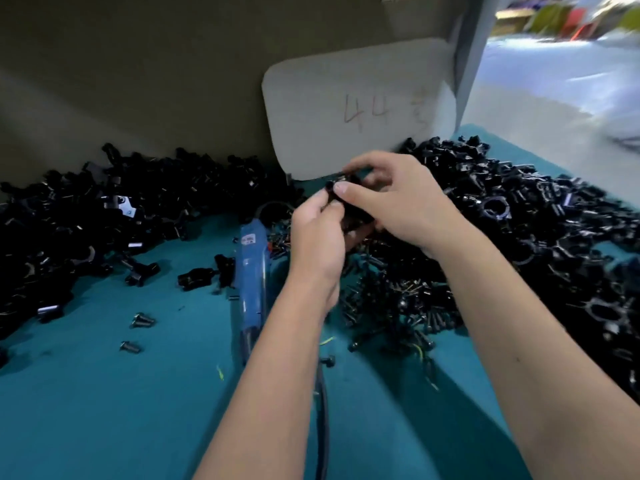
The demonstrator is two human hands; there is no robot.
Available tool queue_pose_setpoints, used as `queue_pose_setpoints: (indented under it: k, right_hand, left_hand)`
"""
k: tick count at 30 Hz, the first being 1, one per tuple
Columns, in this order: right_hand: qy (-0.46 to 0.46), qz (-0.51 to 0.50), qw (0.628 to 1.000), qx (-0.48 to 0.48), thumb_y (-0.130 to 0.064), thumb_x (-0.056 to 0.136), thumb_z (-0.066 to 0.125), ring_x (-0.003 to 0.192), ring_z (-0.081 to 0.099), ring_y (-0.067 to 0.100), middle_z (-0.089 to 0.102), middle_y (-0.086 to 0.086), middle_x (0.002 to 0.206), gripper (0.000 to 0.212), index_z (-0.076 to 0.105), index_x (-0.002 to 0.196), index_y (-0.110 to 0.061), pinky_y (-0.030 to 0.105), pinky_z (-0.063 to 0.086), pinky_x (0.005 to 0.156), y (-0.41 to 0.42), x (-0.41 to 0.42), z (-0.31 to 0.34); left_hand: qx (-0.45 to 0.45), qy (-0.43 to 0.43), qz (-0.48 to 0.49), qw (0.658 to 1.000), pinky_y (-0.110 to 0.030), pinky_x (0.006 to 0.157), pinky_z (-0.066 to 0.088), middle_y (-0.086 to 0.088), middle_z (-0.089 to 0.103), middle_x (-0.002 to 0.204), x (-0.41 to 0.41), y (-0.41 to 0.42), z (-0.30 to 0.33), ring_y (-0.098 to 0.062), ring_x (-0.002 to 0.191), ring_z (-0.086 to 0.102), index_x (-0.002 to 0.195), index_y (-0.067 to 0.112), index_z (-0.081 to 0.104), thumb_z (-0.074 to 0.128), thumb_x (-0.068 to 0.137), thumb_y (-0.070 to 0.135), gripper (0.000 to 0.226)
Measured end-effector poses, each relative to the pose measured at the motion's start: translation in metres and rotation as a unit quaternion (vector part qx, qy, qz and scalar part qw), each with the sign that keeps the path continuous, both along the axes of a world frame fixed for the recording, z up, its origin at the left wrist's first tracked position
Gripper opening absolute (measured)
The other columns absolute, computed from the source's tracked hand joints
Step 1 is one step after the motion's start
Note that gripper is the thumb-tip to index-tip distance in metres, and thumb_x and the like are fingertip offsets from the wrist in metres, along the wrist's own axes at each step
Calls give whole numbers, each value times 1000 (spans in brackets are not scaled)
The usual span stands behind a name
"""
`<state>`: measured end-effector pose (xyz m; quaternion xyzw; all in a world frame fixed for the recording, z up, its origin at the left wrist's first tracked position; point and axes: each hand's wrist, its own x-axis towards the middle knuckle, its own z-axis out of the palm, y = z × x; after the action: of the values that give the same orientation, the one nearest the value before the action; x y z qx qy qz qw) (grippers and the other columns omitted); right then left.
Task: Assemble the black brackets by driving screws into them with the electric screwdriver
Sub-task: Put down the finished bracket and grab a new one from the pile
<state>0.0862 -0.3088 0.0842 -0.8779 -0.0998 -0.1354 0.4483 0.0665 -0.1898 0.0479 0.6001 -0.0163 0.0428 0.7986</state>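
**A:** Both hands, left hand (317, 233) and right hand (391, 199), pinch one black bracket (349, 211) above the desk (104, 393).

**B:** Yeah, electric screwdriver (252, 271) lies untouched. Risk: the bracket slips into the screw pile (391, 303).

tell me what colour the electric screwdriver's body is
Blue electric screwdriver, lying on the table; head view.

The pale card (360, 109) propped upright bears a handwritten "44". A fainter mark beside it is unreadable. The label on the blue electric screwdriver (252, 271) is too blurred to read.
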Motion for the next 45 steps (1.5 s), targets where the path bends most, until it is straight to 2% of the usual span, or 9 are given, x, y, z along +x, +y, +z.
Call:
queue_pose_setpoints:
  k: [5,8,12,18,26,31,40,43,45]
  right_hand:
    - [30,-93,992,-81,-42,96,68,56,63,21,72,18,80,31,77,94,-12,39,58,59,-81,0,24]
    - [64,-164,962,-208,-53,95,66,73,60,30,67,17,79,45,76,90,-10,37,46,63,-115,3,36]
    - [44,-233,935,-263,-56,93,66,98,64,39,70,20,94,46,76,90,-11,36,46,77,-126,19,42]
    - [95,-76,927,-355,-24,97,61,103,67,37,74,15,109,23,76,108,-10,37,56,88,-54,76,30]
    - [147,141,852,-482,0,99,56,141,50,29,48,10,157,62,43,157,-19,31,40,108,36,126,-13]
    - [98,71,880,-459,-13,93,72,117,65,33,71,16,124,31,71,124,-8,32,50,91,37,139,-26]
    - [48,-43,923,-379,-2,93,63,95,66,40,71,24,105,16,71,107,2,38,54,75,54,123,-11]
    - [47,-11,958,-284,-7,101,58,103,67,41,69,24,113,19,68,115,0,44,58,87,73,106,-13]
    - [67,28,987,-142,-5,104,51,81,72,34,70,23,100,14,62,113,-5,40,61,68,88,89,-15]
  left_hand:
    - [188,-17,-49,981,-46,79,60,-2,72,88,8,-72,21,-26,83,67,104,17,74,45,91,9,32]
    - [365,-59,2,929,-41,91,53,-3,69,111,15,-94,24,-26,104,62,108,23,74,51,87,16,31]
    - [368,-52,58,927,-37,86,55,0,68,104,17,-97,19,-20,94,64,93,25,74,55,83,11,26]
    - [418,-14,115,901,-37,74,54,-2,69,92,24,-64,2,-25,84,64,83,20,72,56,83,9,20]
    - [498,34,183,847,-36,72,45,-8,68,99,44,-4,-13,-32,95,61,91,16,73,55,80,8,23]
    - [454,19,190,870,-40,78,56,1,69,97,42,12,-7,-21,89,64,82,23,73,54,83,7,25]
    - [398,11,286,872,-27,72,49,2,70,95,34,83,-4,-16,87,65,86,23,73,58,87,8,21]
    - [390,24,336,857,-33,83,51,0,70,99,24,118,-12,-21,97,63,89,23,72,57,87,10,21]
    - [410,46,370,833,-34,91,48,-1,65,107,16,140,-19,-27,109,56,95,23,73,56,86,9,24]
